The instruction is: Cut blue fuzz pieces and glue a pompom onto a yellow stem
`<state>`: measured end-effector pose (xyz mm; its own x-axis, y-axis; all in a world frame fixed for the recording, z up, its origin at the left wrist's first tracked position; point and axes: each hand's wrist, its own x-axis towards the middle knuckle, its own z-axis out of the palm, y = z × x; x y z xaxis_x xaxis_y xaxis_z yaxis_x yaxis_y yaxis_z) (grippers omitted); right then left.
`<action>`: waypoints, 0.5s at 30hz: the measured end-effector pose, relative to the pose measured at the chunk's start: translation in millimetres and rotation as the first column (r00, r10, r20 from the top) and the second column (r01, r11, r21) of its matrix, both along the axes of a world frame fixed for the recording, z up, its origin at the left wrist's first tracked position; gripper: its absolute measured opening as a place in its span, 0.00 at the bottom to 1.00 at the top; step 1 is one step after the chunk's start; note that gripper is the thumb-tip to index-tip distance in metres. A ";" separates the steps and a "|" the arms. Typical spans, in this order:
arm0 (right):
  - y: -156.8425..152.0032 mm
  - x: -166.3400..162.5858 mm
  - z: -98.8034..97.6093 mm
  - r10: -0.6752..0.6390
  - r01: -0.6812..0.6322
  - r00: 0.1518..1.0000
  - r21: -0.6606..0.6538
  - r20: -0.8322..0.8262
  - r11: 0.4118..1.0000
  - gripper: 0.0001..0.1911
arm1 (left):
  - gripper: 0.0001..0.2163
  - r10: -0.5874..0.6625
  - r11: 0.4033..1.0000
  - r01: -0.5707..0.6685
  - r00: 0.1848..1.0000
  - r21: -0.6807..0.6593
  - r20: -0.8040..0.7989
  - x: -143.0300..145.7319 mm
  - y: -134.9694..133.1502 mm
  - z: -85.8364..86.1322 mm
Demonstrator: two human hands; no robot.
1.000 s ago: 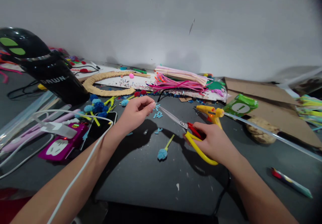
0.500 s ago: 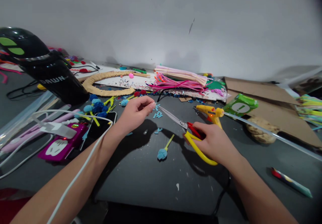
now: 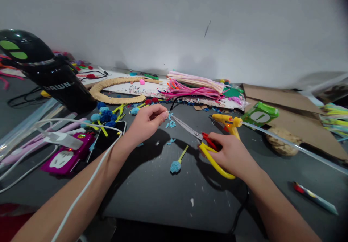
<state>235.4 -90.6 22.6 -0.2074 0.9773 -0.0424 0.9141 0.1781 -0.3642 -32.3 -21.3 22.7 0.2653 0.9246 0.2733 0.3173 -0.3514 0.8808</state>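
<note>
My right hand grips scissors with one red and one yellow handle loop. Their blades point up and left, with the tips close to my left hand. My left hand is pinched at thumb and fingertips; whatever it holds is too small to make out. Just beneath the blade tips lie several short light-blue pieces of what looks like chenille stem. A blue pompom-like flower with a yellow-green stem rests on the dark table between my arms.
To the right are a yellow glue gun, a green box and a pen-like tube. Pink pipe cleaners lie at the back. On the left stand a black bottle and a purple power strip with a white cable crossing my left arm.
</note>
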 end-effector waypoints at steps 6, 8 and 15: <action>-0.3 -0.2 0.2 -0.002 0.002 1.000 -0.009 0.009 1.000 0.18 | 0.09 -0.008 1.000 0.008 1.000 0.011 -0.017 -1.0 1.6 -1.6; -0.5 0.0 -0.1 0.005 -0.004 1.000 -0.005 0.014 1.000 0.17 | 0.09 -0.009 1.000 0.009 1.000 0.009 -0.019 -1.0 1.4 -1.1; -0.3 0.5 -0.4 0.015 -0.015 1.000 -0.002 0.005 1.000 0.17 | 0.09 0.004 1.000 -0.003 1.000 0.015 -0.025 -1.3 0.4 -0.7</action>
